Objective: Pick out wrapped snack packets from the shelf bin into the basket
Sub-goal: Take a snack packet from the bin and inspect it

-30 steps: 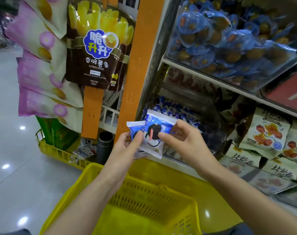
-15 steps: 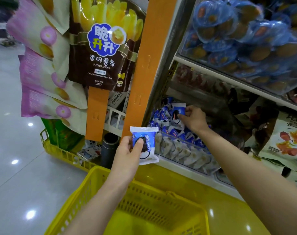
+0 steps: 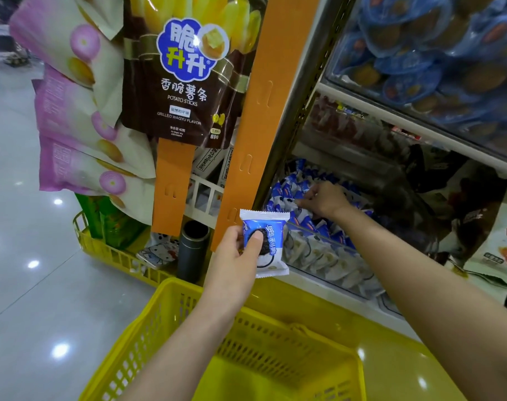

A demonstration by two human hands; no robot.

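My left hand (image 3: 234,263) holds one blue-and-white snack packet (image 3: 271,247) upright, thumb pressed on its front, just above the far rim of the yellow basket (image 3: 174,309). My right hand (image 3: 326,199) reaches into the clear-fronted shelf bin (image 3: 327,264). Its fingers are curled down onto a packet (image 3: 297,202) in the pile of several matching packets. What the fingertips enclose is partly hidden by the hand. The inside of the basket shows no packets in the part I can see.
An orange hanging strip (image 3: 248,134) and a brown potato-sticks bag (image 3: 182,79) hang left of the bin. The shelf above holds blue-wrapped pastries (image 3: 426,53). Snack bags (image 3: 504,247) lie to the right. A low yellow rack (image 3: 116,256) with a dark cylinder (image 3: 192,250) stands on the floor.
My hands split apart: the left keeps one packet in front of the bin. The right went into the bin and now sits lower among the packets.
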